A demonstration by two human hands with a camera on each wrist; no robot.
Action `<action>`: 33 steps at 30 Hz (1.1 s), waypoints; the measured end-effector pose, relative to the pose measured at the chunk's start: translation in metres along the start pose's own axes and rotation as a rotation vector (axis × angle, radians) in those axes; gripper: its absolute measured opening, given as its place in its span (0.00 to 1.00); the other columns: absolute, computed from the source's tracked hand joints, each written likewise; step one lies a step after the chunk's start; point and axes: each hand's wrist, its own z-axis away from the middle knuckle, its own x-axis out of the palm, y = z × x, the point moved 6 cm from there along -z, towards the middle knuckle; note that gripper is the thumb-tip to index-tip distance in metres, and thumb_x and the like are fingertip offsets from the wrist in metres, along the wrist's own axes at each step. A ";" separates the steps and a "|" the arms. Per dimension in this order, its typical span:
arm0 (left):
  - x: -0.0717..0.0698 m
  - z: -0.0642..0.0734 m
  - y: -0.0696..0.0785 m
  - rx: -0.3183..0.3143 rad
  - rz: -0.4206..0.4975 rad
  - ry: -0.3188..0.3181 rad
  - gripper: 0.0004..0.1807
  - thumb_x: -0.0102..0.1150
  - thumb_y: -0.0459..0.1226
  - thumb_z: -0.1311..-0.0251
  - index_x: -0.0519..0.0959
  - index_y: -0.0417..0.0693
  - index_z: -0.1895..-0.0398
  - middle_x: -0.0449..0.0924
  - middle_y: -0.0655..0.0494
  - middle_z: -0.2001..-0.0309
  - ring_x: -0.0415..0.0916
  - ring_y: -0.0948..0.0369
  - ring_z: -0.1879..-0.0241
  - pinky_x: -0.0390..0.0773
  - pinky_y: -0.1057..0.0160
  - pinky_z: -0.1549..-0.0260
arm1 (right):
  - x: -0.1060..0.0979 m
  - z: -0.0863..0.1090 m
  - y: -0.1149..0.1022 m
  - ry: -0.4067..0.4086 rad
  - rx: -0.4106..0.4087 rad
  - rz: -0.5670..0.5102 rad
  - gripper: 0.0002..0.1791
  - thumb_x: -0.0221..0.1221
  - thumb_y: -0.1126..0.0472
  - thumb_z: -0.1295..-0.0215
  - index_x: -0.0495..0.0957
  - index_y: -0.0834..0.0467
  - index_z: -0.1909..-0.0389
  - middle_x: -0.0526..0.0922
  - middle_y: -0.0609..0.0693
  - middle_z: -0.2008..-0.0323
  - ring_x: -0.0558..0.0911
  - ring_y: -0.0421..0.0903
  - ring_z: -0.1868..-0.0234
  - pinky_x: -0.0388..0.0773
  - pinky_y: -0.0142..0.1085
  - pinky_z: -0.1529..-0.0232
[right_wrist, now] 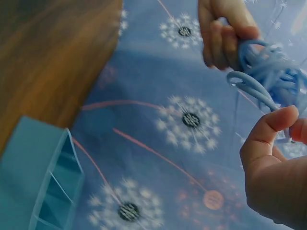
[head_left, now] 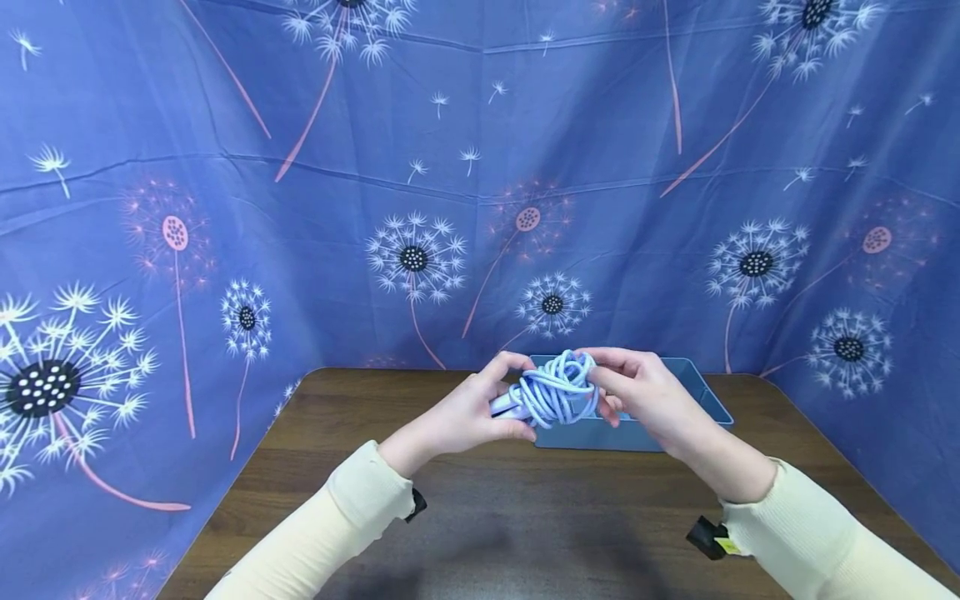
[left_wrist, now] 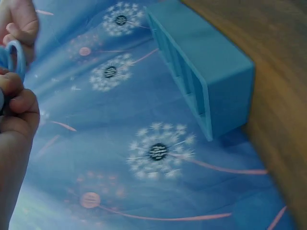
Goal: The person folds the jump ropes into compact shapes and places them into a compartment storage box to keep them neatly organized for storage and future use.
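Observation:
Above the table, both hands hold a wound bundle of light blue cord (head_left: 557,392), its loops wrapped over one another. A pale, smooth handle-like piece (head_left: 510,406) sticks out of its left end. My left hand (head_left: 467,412) grips that end, with the thumb below and fingers above. At the right end my right hand (head_left: 654,396) pinches strands of the cord between thumb and fingers. In the right wrist view, a loose loop (right_wrist: 254,88) stands out from the bundle near the right thumb. The left wrist view shows only part of the cord (left_wrist: 19,60).
Behind the hands a blue box (head_left: 607,437) with dividers stands on the brown wooden table (head_left: 465,500), toward its back edge. A blue cloth (head_left: 337,233) printed with dandelions hangs behind and at both sides. Dark wrist devices (head_left: 707,537) sit at the cuffs.

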 end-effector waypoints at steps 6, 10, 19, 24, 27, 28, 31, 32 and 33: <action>0.000 -0.004 0.008 0.014 -0.050 0.010 0.34 0.70 0.33 0.51 0.60 0.49 0.44 0.81 0.48 0.62 0.80 0.66 0.65 0.78 0.67 0.71 | -0.004 0.003 -0.006 0.053 -0.114 0.094 0.20 0.55 0.56 0.32 0.73 0.60 0.42 0.80 0.47 0.73 0.74 0.43 0.81 0.73 0.35 0.79; -0.001 -0.003 0.004 0.009 -0.029 0.047 0.30 0.68 0.31 0.49 0.61 0.49 0.46 0.81 0.49 0.62 0.80 0.67 0.66 0.79 0.66 0.70 | -0.004 0.010 -0.014 0.148 -0.276 0.320 0.20 0.57 0.59 0.34 0.75 0.56 0.42 0.78 0.50 0.79 0.76 0.43 0.80 0.76 0.34 0.78; 0.002 -0.002 0.005 0.016 -0.025 0.085 0.25 0.66 0.32 0.46 0.62 0.44 0.50 0.83 0.46 0.66 0.78 0.67 0.75 0.79 0.66 0.76 | -0.010 0.018 -0.016 0.337 -0.402 0.310 0.21 0.64 0.67 0.43 0.79 0.56 0.46 0.86 0.52 0.71 0.83 0.41 0.78 0.80 0.32 0.73; 0.000 -0.002 0.006 -0.016 -0.011 0.088 0.24 0.65 0.33 0.45 0.62 0.44 0.52 0.83 0.47 0.67 0.76 0.65 0.77 0.78 0.66 0.78 | -0.011 0.021 -0.016 0.386 -0.461 0.366 0.24 0.64 0.68 0.43 0.77 0.52 0.44 0.85 0.50 0.70 0.84 0.37 0.76 0.69 0.26 0.84; -0.002 -0.001 0.005 -0.056 0.001 0.096 0.23 0.64 0.34 0.44 0.62 0.45 0.52 0.82 0.49 0.68 0.75 0.61 0.78 0.77 0.65 0.79 | -0.011 0.021 -0.015 0.378 -0.481 0.426 0.27 0.63 0.67 0.42 0.74 0.48 0.41 0.83 0.47 0.69 0.84 0.34 0.73 0.60 0.30 0.86; -0.003 -0.001 0.005 -0.072 0.004 0.101 0.23 0.64 0.34 0.44 0.62 0.45 0.52 0.81 0.49 0.70 0.75 0.60 0.78 0.76 0.65 0.80 | -0.011 0.022 -0.014 0.370 -0.490 0.446 0.27 0.63 0.67 0.41 0.74 0.47 0.40 0.83 0.47 0.69 0.83 0.33 0.73 0.60 0.31 0.85; -0.005 -0.001 0.003 -0.112 0.012 0.116 0.22 0.64 0.35 0.43 0.62 0.46 0.52 0.79 0.49 0.74 0.75 0.60 0.79 0.75 0.65 0.82 | -0.009 0.025 -0.015 0.332 -0.540 0.488 0.28 0.62 0.68 0.40 0.72 0.49 0.38 0.82 0.47 0.68 0.82 0.32 0.72 0.61 0.28 0.86; -0.006 -0.001 0.002 -0.121 0.011 0.118 0.22 0.64 0.36 0.43 0.62 0.46 0.52 0.78 0.49 0.75 0.75 0.61 0.80 0.75 0.65 0.82 | -0.008 0.026 -0.015 0.319 -0.565 0.496 0.29 0.61 0.69 0.40 0.71 0.50 0.38 0.82 0.48 0.68 0.82 0.33 0.72 0.61 0.27 0.86; -0.006 -0.001 0.002 -0.126 0.007 0.119 0.22 0.64 0.36 0.43 0.62 0.46 0.52 0.78 0.49 0.76 0.74 0.62 0.80 0.75 0.65 0.83 | -0.007 0.027 -0.016 0.311 -0.590 0.513 0.28 0.61 0.69 0.40 0.71 0.51 0.37 0.81 0.49 0.68 0.82 0.32 0.72 0.61 0.26 0.87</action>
